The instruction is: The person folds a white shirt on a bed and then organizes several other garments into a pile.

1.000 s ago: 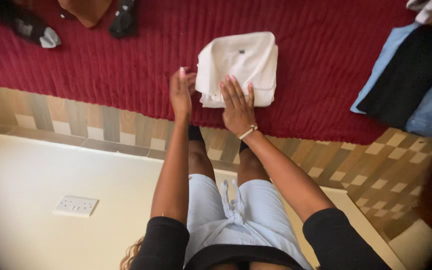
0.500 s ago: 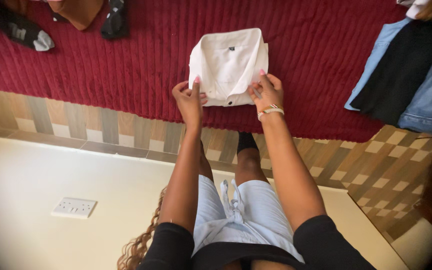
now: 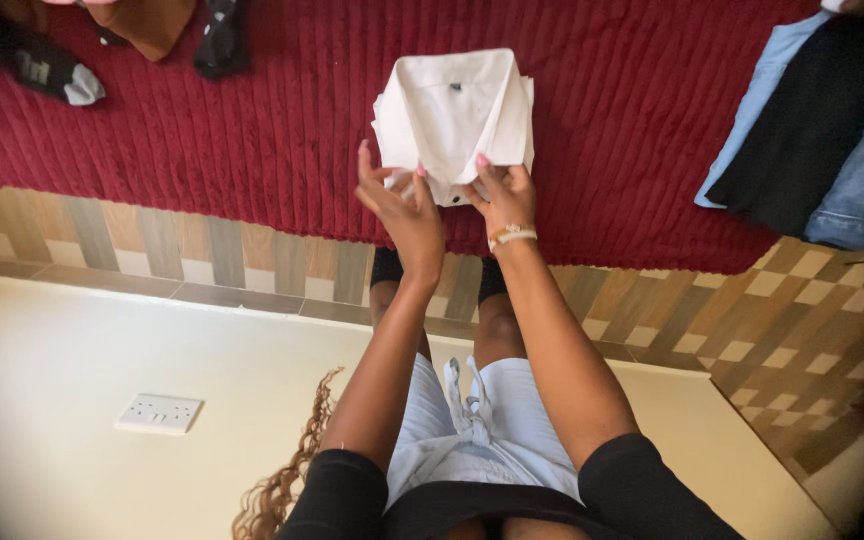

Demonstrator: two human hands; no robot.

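**Folded white shirt held at its near edge, over the red bedspread**

Both hands meet at the near edge of a folded white shirt (image 3: 455, 112), which sits on or just above a ribbed red bedspread (image 3: 252, 140) — whether it is lifted clear I cannot tell. The left hand (image 3: 404, 205) has its fingers spread and bent up against the shirt's lower left corner, with the thumb side under the fold. The right hand (image 3: 504, 195), a light bracelet (image 3: 510, 237) at its wrist, pinches the lower right part of the same edge, fingers closed on the cloth. The collar lies on the side away from the hands, facing up.

The shirt looks light and soft, with little stiffness beyond the collar and the button strip; a fold like this would likely sag or fall open if taken by one corner. The safer hold seems to be under both near corners at once, palms below and thumbs on top, so the layers stay stacked. The cloth is not slippery by the look of it, and nothing about it is fragile.

Far to the right of the right hand lies a pile of clothes (image 3: 822, 130) — pale blue, black and denim. Beyond and to the left of the left hand are a brown garment (image 3: 152, 22) and some dark pieces (image 3: 220, 40). All are well apart from the shirt. Below the hands, the bed's edge meets a patterned tile floor (image 3: 752, 330).
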